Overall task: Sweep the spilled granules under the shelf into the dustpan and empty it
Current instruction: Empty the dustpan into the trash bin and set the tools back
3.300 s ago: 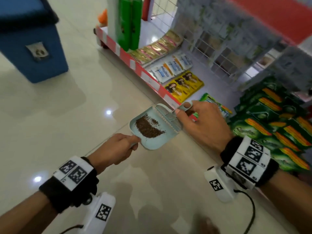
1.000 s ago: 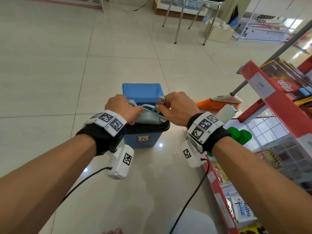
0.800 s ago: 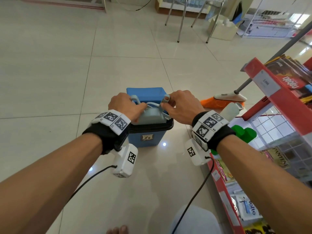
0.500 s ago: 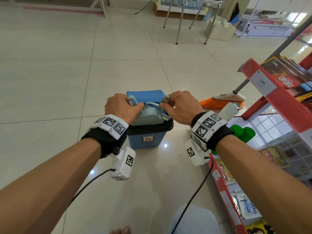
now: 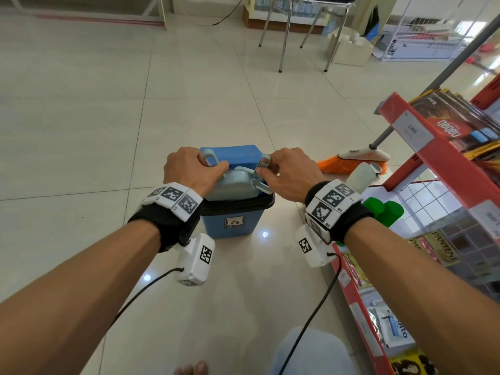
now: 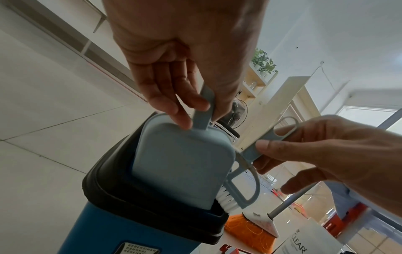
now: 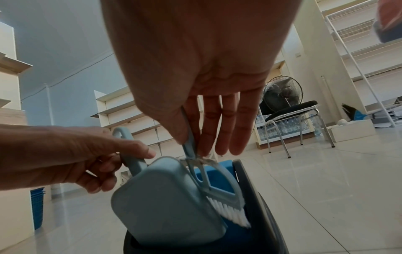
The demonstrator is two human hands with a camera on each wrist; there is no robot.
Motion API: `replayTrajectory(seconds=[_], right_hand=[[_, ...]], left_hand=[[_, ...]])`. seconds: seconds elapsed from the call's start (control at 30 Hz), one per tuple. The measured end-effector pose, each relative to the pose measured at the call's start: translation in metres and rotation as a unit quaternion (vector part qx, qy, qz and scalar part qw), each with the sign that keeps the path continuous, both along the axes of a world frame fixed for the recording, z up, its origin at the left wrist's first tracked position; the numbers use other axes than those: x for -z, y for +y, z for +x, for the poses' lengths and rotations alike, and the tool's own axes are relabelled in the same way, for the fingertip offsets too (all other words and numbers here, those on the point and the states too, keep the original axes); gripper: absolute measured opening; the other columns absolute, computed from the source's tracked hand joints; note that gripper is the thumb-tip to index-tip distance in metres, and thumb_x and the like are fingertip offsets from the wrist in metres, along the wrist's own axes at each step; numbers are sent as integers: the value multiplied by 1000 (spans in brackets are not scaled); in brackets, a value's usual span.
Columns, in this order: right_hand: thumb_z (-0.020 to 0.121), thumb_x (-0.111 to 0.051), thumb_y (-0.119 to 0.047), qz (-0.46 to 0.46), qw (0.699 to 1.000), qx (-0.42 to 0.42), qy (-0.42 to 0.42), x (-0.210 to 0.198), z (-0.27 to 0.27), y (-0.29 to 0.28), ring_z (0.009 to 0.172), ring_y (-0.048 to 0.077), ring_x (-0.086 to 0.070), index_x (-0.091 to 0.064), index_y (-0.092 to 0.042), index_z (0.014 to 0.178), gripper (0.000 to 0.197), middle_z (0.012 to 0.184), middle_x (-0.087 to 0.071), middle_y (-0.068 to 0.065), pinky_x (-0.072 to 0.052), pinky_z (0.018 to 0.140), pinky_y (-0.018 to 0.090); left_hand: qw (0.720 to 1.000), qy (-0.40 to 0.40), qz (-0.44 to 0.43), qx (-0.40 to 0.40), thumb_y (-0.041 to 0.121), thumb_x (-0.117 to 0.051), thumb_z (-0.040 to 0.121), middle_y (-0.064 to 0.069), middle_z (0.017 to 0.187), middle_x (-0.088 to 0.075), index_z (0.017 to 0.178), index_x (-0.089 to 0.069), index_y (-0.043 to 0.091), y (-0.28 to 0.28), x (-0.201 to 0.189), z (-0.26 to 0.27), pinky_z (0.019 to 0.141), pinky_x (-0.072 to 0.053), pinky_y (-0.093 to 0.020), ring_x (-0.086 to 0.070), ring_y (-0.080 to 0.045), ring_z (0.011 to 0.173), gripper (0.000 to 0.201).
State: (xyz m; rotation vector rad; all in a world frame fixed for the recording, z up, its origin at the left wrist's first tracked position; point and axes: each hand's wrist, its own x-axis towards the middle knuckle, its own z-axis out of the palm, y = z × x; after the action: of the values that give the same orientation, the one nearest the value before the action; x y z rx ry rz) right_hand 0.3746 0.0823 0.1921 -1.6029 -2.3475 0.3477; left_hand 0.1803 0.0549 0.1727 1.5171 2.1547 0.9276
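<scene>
A pale blue dustpan (image 5: 234, 185) (image 6: 182, 165) (image 7: 163, 202) is tipped mouth-down into the opening of a blue bin (image 5: 230, 220) (image 6: 121, 228) with a black rim. My left hand (image 5: 189, 169) (image 6: 185, 96) pinches the dustpan's handle (image 6: 203, 110) (image 7: 130, 154). My right hand (image 5: 289, 171) (image 7: 195, 120) pinches the handle of a small pale blue brush (image 5: 261, 171) (image 6: 261, 147) (image 7: 206, 180). Its white bristles (image 6: 225, 201) (image 7: 228, 213) lie against the pan's edge inside the bin. No granules show in any view.
The bin's blue swing lid (image 5: 232, 155) is pushed back. A red-edged store shelf (image 5: 433, 163) with packets runs along the right. An orange broom (image 5: 354, 161) lies on the tile floor beyond it. Green bottles (image 5: 384, 212) stand on the shelf by my right wrist. A chair (image 5: 305, 28) stands far back.
I have carried the dustpan and brush from the shelf to the bin and tipped the pan into it. Over the last second both hands stay almost still over the bin.
</scene>
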Motion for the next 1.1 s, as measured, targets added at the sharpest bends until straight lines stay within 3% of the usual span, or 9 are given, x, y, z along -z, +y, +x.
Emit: replayTrajectory(seconds=[0.17,0.33,0.5,0.6,0.7,0.83,0.93,0.97,1.1], right_hand=[[95,-50,-40,-13,1000,0,3,1,3,-5,75,31,-62,-67,-7,82,40,79,-67,10,-55,68,44],[93,-54,-42,4,1000,-2,15,4,3,-7,75,27,-62,-66,-10,80,36,80,-67,6,-52,65,37],[94,-54,-41,7,1000,-8,20,5,2,-11,77,27,-63,-67,-11,82,35,83,-68,6,-54,69,41],[95,-53,-39,7,999,-15,36,7,4,-13,78,24,-65,-70,-13,87,33,84,-70,4,-56,73,44],[95,-55,-39,14,994,22,107,9,10,-13,81,19,-68,-73,-14,92,32,85,-73,2,-56,78,43],[94,-59,-33,38,980,53,189,13,16,-20,79,6,-68,-76,-17,92,24,82,-74,-5,-56,82,28],[94,-60,-32,45,969,60,236,13,20,-25,77,-2,-66,-76,-21,92,20,76,-70,-16,-51,75,12],[95,-60,-32,40,964,62,254,14,21,-26,78,-3,-66,-76,-22,92,19,76,-69,-17,-52,74,15],[95,-59,-34,-4,946,69,317,15,16,-32,84,8,-68,-75,-18,97,21,84,-72,-8,-60,76,42]], left_hand=[[999,30,-15,27,51,-73,71,-10,74,-69,72,-67,7,-5,4,5,65,-50,-34,-63,-30,75,45],[999,-27,16,-8,50,-75,69,-6,74,-68,76,-67,8,-13,9,9,63,-47,-30,-63,-27,73,43],[997,-68,19,-24,49,-77,69,-9,79,-70,78,-65,6,-29,19,4,72,-56,-41,-65,-29,78,45],[994,-95,27,-37,46,-76,70,-6,74,-70,74,-61,10,-39,26,0,67,-56,-36,-67,-26,73,39],[994,-100,42,-34,45,-76,72,-3,71,-70,75,-61,12,-50,33,-2,64,-56,-34,-68,-21,70,36],[982,-177,44,-40,46,-78,69,-2,69,-73,75,-62,14,-61,38,-7,69,-61,-42,-72,-19,69,36],[966,-250,44,-53,43,-81,65,0,66,-74,78,-63,14,-67,35,-16,69,-62,-42,-74,-17,69,37],[958,-276,48,-57,40,-83,66,-1,69,-75,80,-64,13,-70,35,-19,69,-62,-40,-75,-17,70,35],[912,-400,52,-78,29,-81,76,-10,83,-77,93,-69,7,-88,38,-39,73,-61,-31,-76,-23,84,30]])
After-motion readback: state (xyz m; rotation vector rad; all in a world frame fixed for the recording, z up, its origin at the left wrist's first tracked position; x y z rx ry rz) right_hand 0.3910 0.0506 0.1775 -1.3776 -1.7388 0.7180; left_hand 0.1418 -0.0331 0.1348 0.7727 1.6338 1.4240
